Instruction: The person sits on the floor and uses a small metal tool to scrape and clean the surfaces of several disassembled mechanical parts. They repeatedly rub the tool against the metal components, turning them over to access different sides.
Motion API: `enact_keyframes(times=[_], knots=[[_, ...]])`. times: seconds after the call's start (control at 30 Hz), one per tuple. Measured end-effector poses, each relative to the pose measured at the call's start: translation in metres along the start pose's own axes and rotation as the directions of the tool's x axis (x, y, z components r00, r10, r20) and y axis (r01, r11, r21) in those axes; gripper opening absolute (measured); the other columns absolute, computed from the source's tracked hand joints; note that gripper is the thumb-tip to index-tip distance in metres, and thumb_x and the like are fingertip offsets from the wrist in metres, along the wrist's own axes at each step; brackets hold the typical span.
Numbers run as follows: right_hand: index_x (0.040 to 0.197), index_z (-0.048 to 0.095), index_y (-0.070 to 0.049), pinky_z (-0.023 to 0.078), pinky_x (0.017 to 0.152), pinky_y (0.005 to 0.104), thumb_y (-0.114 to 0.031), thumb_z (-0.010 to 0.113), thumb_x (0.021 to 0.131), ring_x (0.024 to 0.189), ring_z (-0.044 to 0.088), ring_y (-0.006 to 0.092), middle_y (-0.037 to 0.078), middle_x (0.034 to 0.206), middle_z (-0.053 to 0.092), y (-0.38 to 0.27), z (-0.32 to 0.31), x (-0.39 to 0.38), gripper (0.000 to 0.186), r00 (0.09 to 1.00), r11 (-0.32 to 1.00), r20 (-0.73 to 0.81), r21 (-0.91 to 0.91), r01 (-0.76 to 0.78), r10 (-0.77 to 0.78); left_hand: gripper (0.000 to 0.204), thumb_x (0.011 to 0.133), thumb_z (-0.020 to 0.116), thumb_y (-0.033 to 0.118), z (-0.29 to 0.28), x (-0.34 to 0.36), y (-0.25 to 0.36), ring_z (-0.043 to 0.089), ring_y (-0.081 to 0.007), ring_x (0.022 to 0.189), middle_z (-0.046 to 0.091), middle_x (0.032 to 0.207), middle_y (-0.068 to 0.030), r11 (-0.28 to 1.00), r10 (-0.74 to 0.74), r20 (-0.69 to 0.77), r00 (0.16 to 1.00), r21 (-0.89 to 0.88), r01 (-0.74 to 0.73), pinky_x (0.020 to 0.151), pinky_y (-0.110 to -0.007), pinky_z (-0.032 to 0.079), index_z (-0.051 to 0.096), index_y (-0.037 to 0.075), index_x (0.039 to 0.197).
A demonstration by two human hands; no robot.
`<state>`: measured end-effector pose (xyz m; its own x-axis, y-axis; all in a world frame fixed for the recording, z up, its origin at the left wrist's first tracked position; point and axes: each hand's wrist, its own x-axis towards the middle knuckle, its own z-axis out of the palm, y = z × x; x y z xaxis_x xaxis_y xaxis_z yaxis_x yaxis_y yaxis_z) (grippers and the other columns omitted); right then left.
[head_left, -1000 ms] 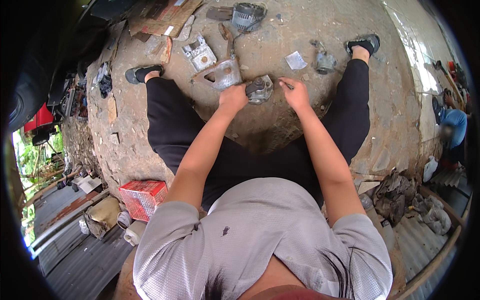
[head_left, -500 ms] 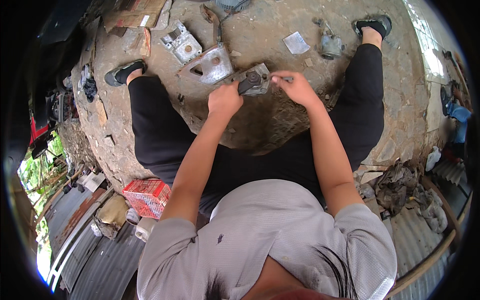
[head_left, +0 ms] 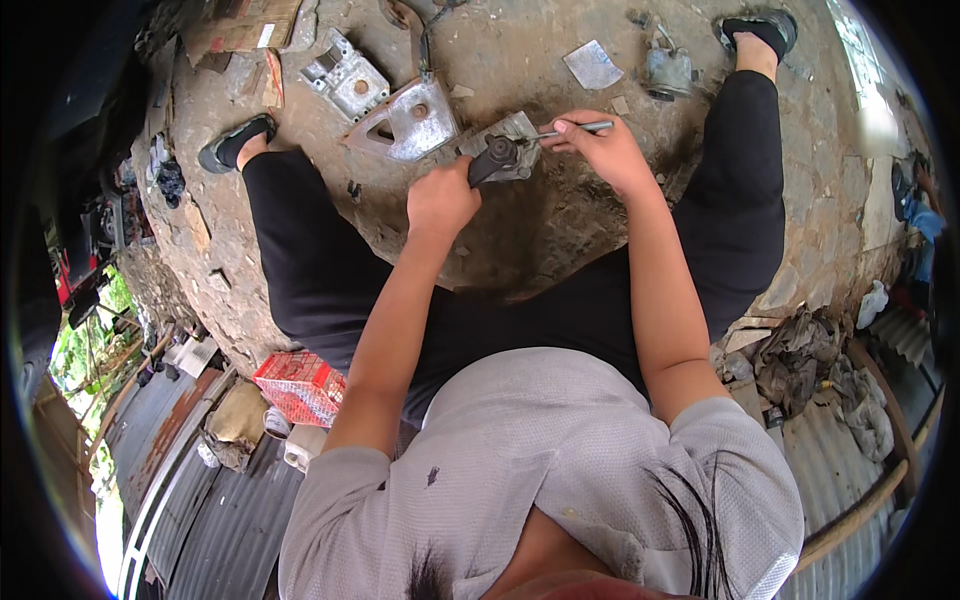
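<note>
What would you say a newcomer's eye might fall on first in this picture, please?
Probably the upper middle, where the left hand grips a dark tool that overlaps a grey metal part in view, and the right hand holds a thin rod near that part's right edge. Next, likely the bright red basket at the lower left, beside the person's left arm.

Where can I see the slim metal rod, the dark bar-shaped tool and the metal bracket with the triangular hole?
Slim metal rod [head_left: 598, 127]: head view, on its outer end.
Dark bar-shaped tool [head_left: 489, 163]: head view, on its exposed shaft.
Metal bracket [head_left: 421, 133]: head view, on its flat face.
</note>
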<state>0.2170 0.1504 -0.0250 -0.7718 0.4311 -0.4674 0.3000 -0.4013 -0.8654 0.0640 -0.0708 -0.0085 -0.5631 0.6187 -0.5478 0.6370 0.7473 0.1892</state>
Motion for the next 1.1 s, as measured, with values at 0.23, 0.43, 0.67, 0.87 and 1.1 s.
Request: enact_keyframes(times=[0.23,0.43,0.67,0.87,1.1], knots=[[0.113,0.073,0.009,0.064,0.085,0.0364,-0.011,0.073,0.102,0.099,0.079,0.0259,0.016,0.107,0.078,0.01,0.0,-0.004,0.023,0.988,0.997,0.153,-0.078,-0.017,0.029,0.043,0.086,0.071,0.022,-0.002,-0.004,0.0,0.076,-0.0405,0.098,0.078,0.102,-0.0204,1.0,0.024,-0.057,0.998,-0.007,-0.025,0.088,-0.052,0.06,0.071,0.013,0.128],[0.11,0.077,0.007,0.061,0.082,0.0319,-0.014,0.079,0.098,0.091,0.079,0.0208,0.014,0.101,0.08,0.012,0.013,-0.006,0.023,0.929,0.877,-0.115,-0.388,0.285,-0.353,0.043,0.087,0.067,0.019,-0.004,0.006,-0.002,0.075,-0.0408,0.101,0.077,0.105,-0.0224,0.999,0.032,-0.074,0.997,-0.019,-0.033,0.09,-0.053,0.06,0.072,0.014,0.129],[0.108,0.08,0.001,0.059,0.079,0.0311,-0.02,0.082,0.098,0.084,0.074,0.0161,0.011,0.103,0.078,0.02,0.02,-0.053,0.024,0.952,0.907,-0.049,-0.319,0.273,-0.304,0.042,0.086,0.065,0.016,-0.011,0.01,-0.006,0.075,-0.0424,0.102,0.077,0.107,-0.0239,0.993,0.077,-0.092,0.993,-0.078,-0.084,0.091,-0.054,0.059,0.074,0.014,0.127],[0.107,0.081,-0.002,0.057,0.069,0.0309,-0.019,0.081,0.098,0.081,0.073,0.0152,0.007,0.099,0.077,0.033,0.034,-0.05,0.02,0.995,0.993,-0.091,-0.111,0.032,-0.042,0.038,0.087,0.066,0.016,-0.009,0.01,-0.001,0.075,-0.0432,0.102,0.077,0.106,-0.0238,0.996,0.069,-0.096,0.993,-0.044,-0.073,0.092,-0.055,0.059,0.074,0.012,0.123],[0.111,0.081,-0.003,0.055,0.074,0.0318,-0.019,0.086,0.091,0.077,0.067,0.0127,0.008,0.099,0.081,0.049,0.023,0.002,0.026,0.945,0.931,0.003,-0.172,0.323,-0.327,0.032,0.087,0.067,0.017,-0.006,0.003,0.0,0.075,-0.0433,0.1,0.078,0.104,-0.0227,0.996,0.069,-0.119,0.99,-0.053,-0.076,0.09,-0.055,0.059,0.075,0.012,0.118]])
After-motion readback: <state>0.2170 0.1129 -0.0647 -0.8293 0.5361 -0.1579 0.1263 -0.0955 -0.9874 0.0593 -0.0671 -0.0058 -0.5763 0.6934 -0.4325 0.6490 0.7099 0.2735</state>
